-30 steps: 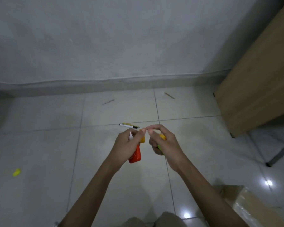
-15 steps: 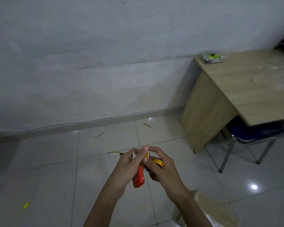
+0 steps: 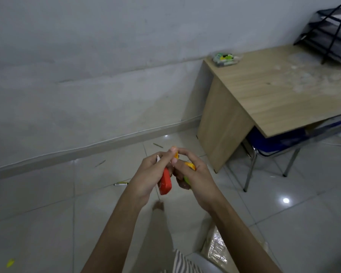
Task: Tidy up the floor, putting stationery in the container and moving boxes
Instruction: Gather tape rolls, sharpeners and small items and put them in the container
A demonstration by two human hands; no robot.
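My left hand (image 3: 146, 178) grips a red stationery item (image 3: 165, 182) with a white tip sticking out above the fingers. My right hand (image 3: 193, 174) holds small orange and green stationery pieces (image 3: 190, 166); a small orange bit is pinched where the fingertips of both hands meet. Both hands are held together above the tiled floor. A clear container (image 3: 225, 59) with green and yellow items stands on the far left corner of the wooden desk (image 3: 283, 91). A white pen (image 3: 121, 183) lies on the floor left of my hands. A taped cardboard box (image 3: 218, 251) sits at bottom centre.
A yellow scrap (image 3: 10, 263) lies on the floor at the lower left. Thin sticks (image 3: 100, 163) lie near the wall base. A blue chair with metal legs (image 3: 272, 154) stands under the desk. A black wire paper tray (image 3: 329, 34) stands on the desk's far right.
The view has risen and swung right, bringing the desk top, container and wire tray into sight. My hands stay together with the same items, now nearer the desk.
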